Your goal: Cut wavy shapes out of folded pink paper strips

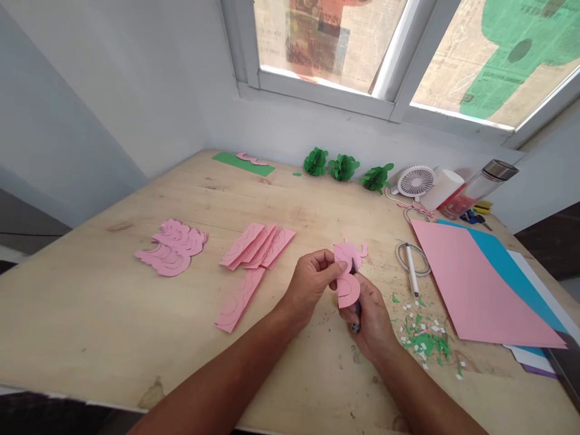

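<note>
Between the thumb and fingers of my left hand (312,281) is a pink paper piece (348,293) with a curved, scalloped edge and dark drawn lines. My right hand (374,314) is closed around dark-handled scissors (356,317), mostly hidden behind the paper; a dark bit of them shows at the paper's right edge. Pink offcuts (364,249) lie just beyond the hands. Left of my left hand are folded pink strips (258,244) with drawn curves, and a single strip (240,300) below them. Farther left sits a pile of cut scalloped pink pieces (174,244).
Green and white scraps (426,341) lie right of my right hand, near a white pen (411,269). Coloured sheets (480,284) are stacked at the right. Three green paper shapes (343,167), a small fan (415,181) and a bottle (478,187) stand along the back.
</note>
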Demonstrator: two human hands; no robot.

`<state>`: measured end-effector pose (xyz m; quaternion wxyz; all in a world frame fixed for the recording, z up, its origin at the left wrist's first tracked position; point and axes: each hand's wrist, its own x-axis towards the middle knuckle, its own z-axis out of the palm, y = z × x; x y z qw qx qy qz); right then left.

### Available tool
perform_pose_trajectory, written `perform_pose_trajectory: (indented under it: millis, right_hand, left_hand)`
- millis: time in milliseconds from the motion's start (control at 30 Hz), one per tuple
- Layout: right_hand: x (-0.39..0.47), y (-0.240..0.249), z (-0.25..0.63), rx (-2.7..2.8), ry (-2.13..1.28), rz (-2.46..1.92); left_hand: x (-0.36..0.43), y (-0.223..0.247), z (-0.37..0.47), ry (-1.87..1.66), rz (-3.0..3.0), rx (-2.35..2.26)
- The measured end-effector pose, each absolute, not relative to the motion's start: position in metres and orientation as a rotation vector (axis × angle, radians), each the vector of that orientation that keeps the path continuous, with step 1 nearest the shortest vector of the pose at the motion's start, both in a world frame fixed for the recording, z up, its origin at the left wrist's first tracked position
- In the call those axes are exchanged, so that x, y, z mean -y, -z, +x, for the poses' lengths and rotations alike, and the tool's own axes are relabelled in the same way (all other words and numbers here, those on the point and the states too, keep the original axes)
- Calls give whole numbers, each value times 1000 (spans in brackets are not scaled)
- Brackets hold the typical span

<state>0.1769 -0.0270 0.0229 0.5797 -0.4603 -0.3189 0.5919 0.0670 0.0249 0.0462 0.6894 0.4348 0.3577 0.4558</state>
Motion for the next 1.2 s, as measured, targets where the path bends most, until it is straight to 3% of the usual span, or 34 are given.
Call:
perform_pose_trajectory:
  millis: [1200]
  right_hand:
    - [27,-19,178,747,-1434,-1061]
  left_hand:
    - [-29,-45,65,-1058,931,-802]
